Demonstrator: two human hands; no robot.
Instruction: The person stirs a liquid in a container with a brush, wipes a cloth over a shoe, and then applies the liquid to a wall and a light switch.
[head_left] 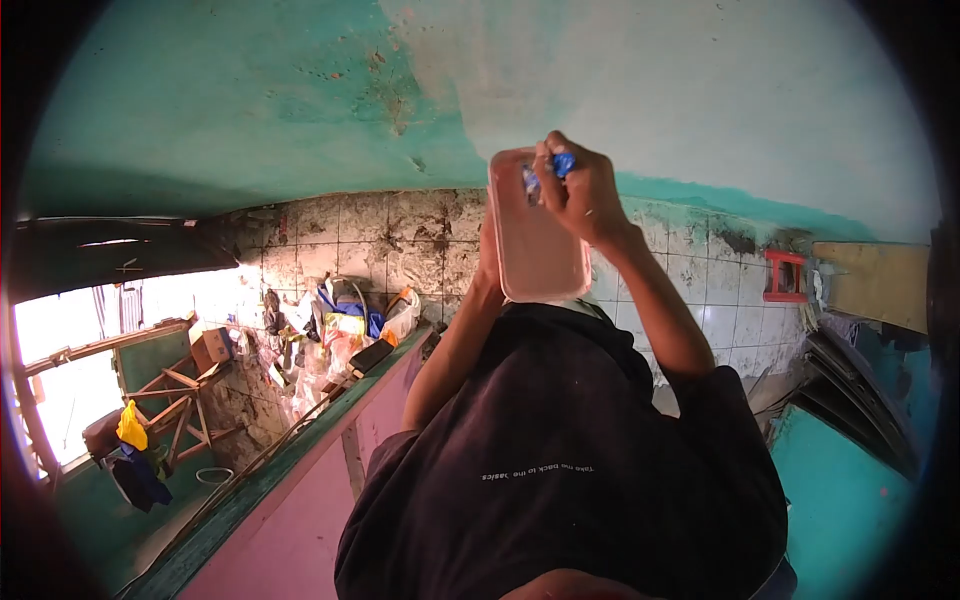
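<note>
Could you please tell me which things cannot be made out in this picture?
In the head view:
- Left hand: fingers hidden behind the pink tray.
- Blue item: partly covered by the right hand, so I cannot tell what it is.
- Heap of bags: pieces too small and jumbled to name.
- Bright opening: glare washes out what lies beyond.

Right hand [584, 197] curled, left hand [490, 252] partly hidden

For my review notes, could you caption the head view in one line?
Left hand holding a tray, right hand gripping something blue at its far end, before a patchy teal wall.
</note>
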